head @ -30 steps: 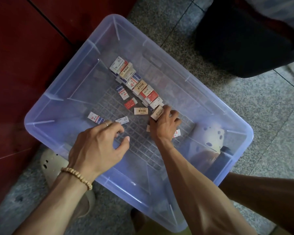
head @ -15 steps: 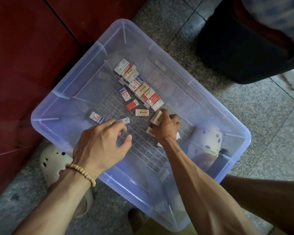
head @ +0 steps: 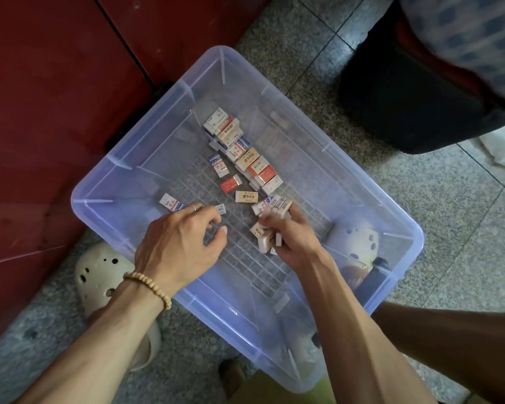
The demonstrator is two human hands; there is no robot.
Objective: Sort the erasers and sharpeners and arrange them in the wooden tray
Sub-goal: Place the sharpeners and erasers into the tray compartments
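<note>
Several erasers (head: 267, 239) are gripped in the right hand (head: 292, 240); the left hand (head: 184, 243) hangs loosely curled, apparently empty. Light, firm blocks are best pinched across the long sides.

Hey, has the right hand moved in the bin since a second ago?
Yes. The right hand has pulled back toward the person, away from the beige eraser lying flat in the bin, gripping several erasers.

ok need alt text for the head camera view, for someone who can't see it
A person's right hand grips several small boxed erasers inside a clear plastic bin on a speckled floor, while the left hand, fingers curled, hovers beside it holding nothing. A diagonal row of erasers lies further back in the bin.
</note>
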